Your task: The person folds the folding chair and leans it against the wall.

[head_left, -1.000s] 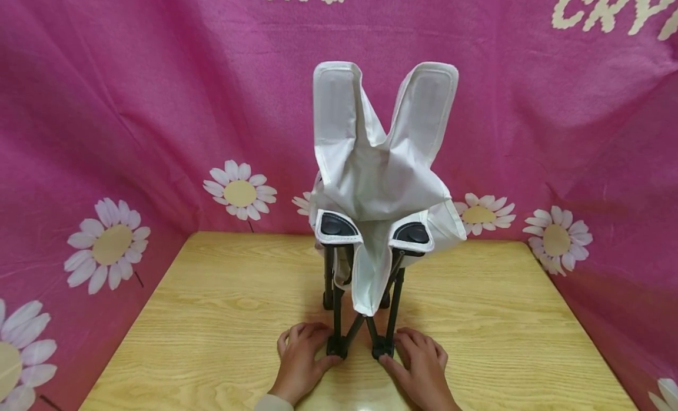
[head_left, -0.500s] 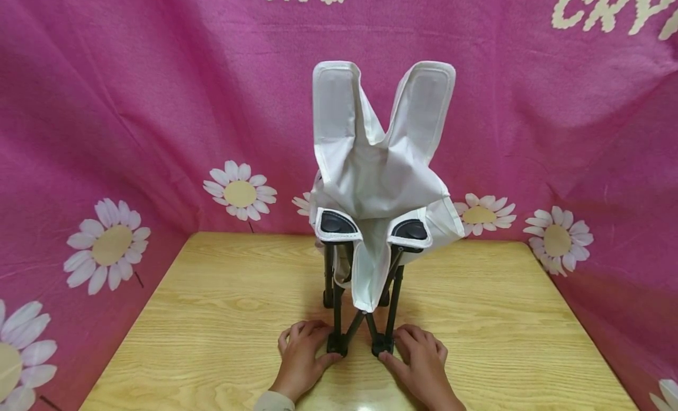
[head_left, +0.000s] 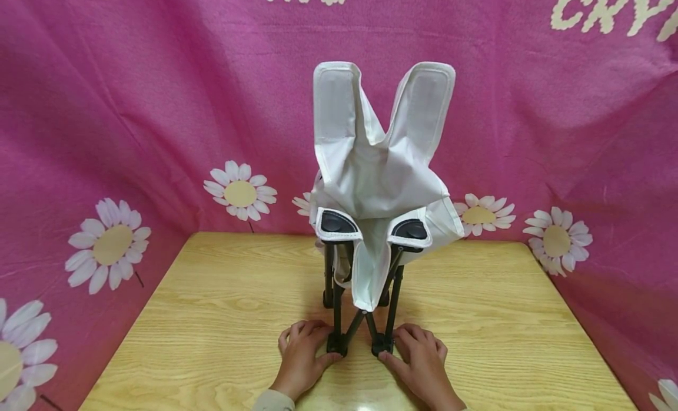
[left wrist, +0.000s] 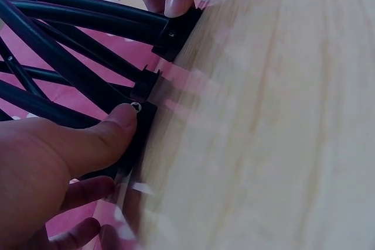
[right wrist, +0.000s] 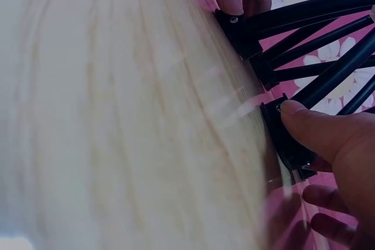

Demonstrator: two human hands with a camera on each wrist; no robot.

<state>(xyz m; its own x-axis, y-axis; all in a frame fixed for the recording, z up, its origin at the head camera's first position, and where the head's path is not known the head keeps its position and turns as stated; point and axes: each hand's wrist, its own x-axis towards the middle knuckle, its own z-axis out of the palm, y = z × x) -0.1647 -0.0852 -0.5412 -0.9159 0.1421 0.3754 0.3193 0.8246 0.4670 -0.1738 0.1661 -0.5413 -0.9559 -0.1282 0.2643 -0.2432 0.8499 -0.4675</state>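
A small folding chair with white fabric (head_left: 378, 181) and black tube legs stands partly folded on the table, its frame drawn narrow. Two fabric flaps stick up at the top, and black corner caps (head_left: 337, 224) show at the front. My left hand (head_left: 302, 358) pinches the near left foot (head_left: 336, 344), thumb in front and fingers behind. On the other side my right hand (head_left: 421, 364) pinches the near right foot (head_left: 382, 344) the same way. In the left wrist view the thumb presses by a screw on the foot (left wrist: 143, 130); the right wrist view shows a matching grip on its foot (right wrist: 287, 139).
The light wooden table (head_left: 222, 293) extends to both sides of the chair. A pink cloth (head_left: 159, 105) printed with daisies and pale letters hangs behind and at both sides. The far feet (head_left: 328, 299) of the chair rest farther back on the table.
The near right foot and the front fabric tip have shifted slightly away from me since a second ago. Both hands keep their hold, and little differs over the last half second.
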